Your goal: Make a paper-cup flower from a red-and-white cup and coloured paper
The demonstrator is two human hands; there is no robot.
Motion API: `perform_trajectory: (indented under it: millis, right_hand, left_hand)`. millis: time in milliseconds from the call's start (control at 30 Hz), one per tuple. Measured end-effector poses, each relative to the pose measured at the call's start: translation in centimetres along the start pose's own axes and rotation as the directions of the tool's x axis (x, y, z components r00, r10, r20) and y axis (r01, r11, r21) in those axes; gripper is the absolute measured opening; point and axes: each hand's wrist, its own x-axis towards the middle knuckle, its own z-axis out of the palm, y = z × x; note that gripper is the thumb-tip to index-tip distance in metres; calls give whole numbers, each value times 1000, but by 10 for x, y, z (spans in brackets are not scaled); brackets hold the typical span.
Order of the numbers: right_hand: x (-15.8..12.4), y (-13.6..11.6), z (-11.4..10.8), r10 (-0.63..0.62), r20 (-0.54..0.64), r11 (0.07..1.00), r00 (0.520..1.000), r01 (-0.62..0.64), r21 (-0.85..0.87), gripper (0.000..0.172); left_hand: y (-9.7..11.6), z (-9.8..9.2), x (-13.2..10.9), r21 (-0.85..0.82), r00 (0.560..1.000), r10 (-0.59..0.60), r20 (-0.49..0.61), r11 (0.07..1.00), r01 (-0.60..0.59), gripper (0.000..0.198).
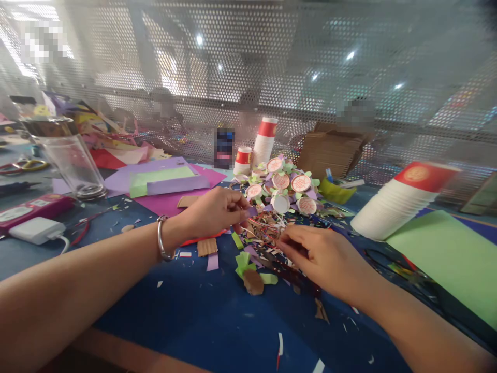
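Note:
My left hand [221, 210], with a silver bangle at the wrist, has its fingers closed in a pinch. A small purple paper piece [252, 211] shows at its fingertips. My right hand [320, 254] hovers low over a heap of paper scraps [267, 235], thumb and fingers pinched together; what they hold, if anything, is too small to make out. Just beyond both hands stands a cluster of paper flowers [280, 181] with round, red-printed centres and green and purple petals. Between my arms lies a green paper piece [244, 263] beside a brown cardboard disc [253, 282].
Stacked paper cups [399, 202] lean at the right above green paper [446, 259]. More cups [264, 142] stand behind the flowers. A glass bottle [73, 160], a white charger [37, 229] and coloured sheets [166, 178] are at left. Perforated metal [233, 62] closes off the back.

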Motion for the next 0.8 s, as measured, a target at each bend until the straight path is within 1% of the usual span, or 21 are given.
perform_trajectory:
  millis: [100,233,367,500,667,800]
  right_hand:
    - [-1,-4,-2,-18,43,997,999,15,70,19]
    - [-2,-14,-1,-69,111,989,991,54,135,18]
    - [-3,-24,5,-120,149,984,982,98,148,10]
    - [-5,-28,10,-143,179,981,973,116,154,15]
    - [-5,-31,13,-109,213,982,971,71,177,14]
    - [-3,-34,13,-66,208,966,976,10,256,16]
  left_hand:
    - [-1,8,0,-89,999,1,45,996,3,19]
    - [-4,12,0,-61,998,-7,60,998,10,24]
    - [-3,12,-1,-69,996,-17,89,997,23,22]
    - [-4,14,1,-162,992,-57,110,984,74,25]
    - [-7,16,3,-264,989,-83,126,958,114,30]
    - [-7,16,3,-337,991,-99,95,933,126,21]
